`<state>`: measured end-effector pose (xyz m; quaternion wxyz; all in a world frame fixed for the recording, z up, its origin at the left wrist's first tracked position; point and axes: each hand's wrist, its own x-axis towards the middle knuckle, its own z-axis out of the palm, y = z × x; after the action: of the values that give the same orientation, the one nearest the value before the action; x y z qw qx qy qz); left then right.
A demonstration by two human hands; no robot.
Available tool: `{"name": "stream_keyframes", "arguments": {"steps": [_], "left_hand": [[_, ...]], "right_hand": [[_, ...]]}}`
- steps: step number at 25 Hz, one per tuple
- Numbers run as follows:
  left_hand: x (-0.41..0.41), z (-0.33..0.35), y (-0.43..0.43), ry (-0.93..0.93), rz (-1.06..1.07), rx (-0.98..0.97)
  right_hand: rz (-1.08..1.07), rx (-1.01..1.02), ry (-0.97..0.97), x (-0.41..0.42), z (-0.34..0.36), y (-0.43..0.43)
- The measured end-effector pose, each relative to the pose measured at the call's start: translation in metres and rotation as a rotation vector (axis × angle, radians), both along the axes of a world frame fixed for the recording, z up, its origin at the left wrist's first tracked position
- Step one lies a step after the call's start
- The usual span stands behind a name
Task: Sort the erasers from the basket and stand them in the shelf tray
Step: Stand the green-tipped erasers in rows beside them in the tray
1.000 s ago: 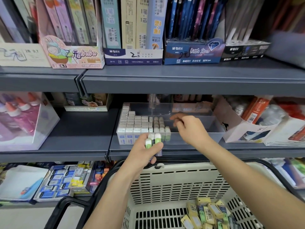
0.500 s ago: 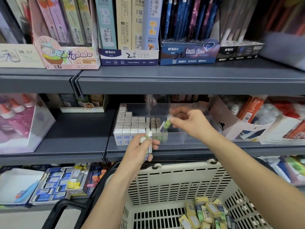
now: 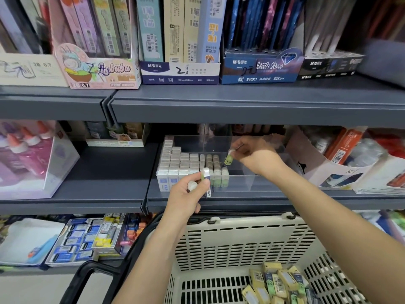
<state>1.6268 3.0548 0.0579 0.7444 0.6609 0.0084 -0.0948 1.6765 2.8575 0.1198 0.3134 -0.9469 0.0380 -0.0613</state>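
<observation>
A clear shelf tray on the middle shelf holds rows of upright white and green erasers in its left part. My right hand reaches over the tray and pinches a green eraser by its top, just above the right end of the rows. In front of the tray, my left hand grips a couple of erasers, ends up. A cream basket below holds several yellow and green erasers at its lower right.
The upper shelf overhangs the tray closely. A white cardboard box of supplies stands right of the tray, a glue bottle display far left. The bottom shelf holds trays of small items. The basket's black handle hangs at the lower left.
My right hand took a green eraser from my left hand and carried it up and right, over the tray. My left hand lowered slightly with fewer erasers.
</observation>
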Motion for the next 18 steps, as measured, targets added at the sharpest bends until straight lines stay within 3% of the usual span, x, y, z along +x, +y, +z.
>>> {"name": "stream_keyframes", "arguments": {"steps": [6,13,15,18], "left_hand": [[-0.002,0.003,-0.002,0.003,-0.008,-0.013],[-0.002,0.003,-0.006,-0.018,-0.021,0.006],[-0.001,0.003,-0.007,-0.062,-0.015,0.039],[-0.001,0.004,-0.01,-0.184,-0.034,0.084]], "right_hand": [[0.11,-0.238,0.095,-0.003,-0.018,0.013],[0.123,-0.337,0.066,-0.011,-0.011,0.015],[0.118,-0.238,-0.047,-0.022,-0.005,0.02],[0.231,0.055,-0.032,-0.045,0.004,0.032]]}}
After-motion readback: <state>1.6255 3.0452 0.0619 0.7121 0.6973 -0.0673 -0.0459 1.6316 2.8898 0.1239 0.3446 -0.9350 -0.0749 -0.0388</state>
